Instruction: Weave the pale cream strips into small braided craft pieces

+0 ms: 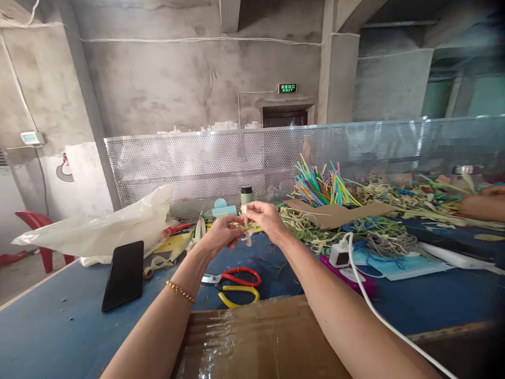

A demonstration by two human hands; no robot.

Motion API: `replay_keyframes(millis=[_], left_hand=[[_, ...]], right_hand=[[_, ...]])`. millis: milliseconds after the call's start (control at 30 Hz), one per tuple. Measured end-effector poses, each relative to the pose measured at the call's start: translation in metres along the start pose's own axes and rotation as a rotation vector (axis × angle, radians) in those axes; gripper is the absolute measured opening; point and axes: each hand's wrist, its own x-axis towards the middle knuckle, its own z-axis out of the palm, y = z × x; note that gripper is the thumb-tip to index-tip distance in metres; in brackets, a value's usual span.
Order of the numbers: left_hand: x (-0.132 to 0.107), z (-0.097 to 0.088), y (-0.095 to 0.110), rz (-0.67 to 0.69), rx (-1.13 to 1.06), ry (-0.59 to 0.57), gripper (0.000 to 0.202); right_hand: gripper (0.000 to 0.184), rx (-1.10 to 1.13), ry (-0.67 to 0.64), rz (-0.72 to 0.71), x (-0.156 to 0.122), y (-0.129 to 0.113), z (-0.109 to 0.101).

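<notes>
My left hand [224,232] and my right hand [265,217] meet above the middle of the table, both with fingers pinched. Between them they hold a pale, husk-like strip [249,238] whose loose end hangs down below the fingers. What exactly each fingertip grips is too small to make out. On the blue tabletop just under the hands lie scissors [242,271] with one red and one yellow handle. A taped cardboard box [252,342] sits nearest me, between my forearms.
A black phone [123,276] and a plastic bag [118,226] lie to the left. Right of my hands are tangled plant strips [303,226], colourful pipe-cleaner-like stems [321,184], a purple power strip [363,284] and a white cable [361,287]. Another person's hand [485,205] shows far right.
</notes>
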Motion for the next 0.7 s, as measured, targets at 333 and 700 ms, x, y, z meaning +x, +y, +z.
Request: replay_keyframes(millis=[333, 700], left_hand=[[-0.0002, 0.0061, -0.0033, -0.002, 0.035, -0.049, 0.022], [0.0030, 0.0035, -0.0042, -0.077, -0.069, 0.066, 0.012]], right_hand=[[0.032, -0.003, 0.124, -0.015, 0.0011, -0.0022, 0.0073], [0.027, -0.040, 0.066, -0.186, 0.0058, 0.0023, 0.0019]])
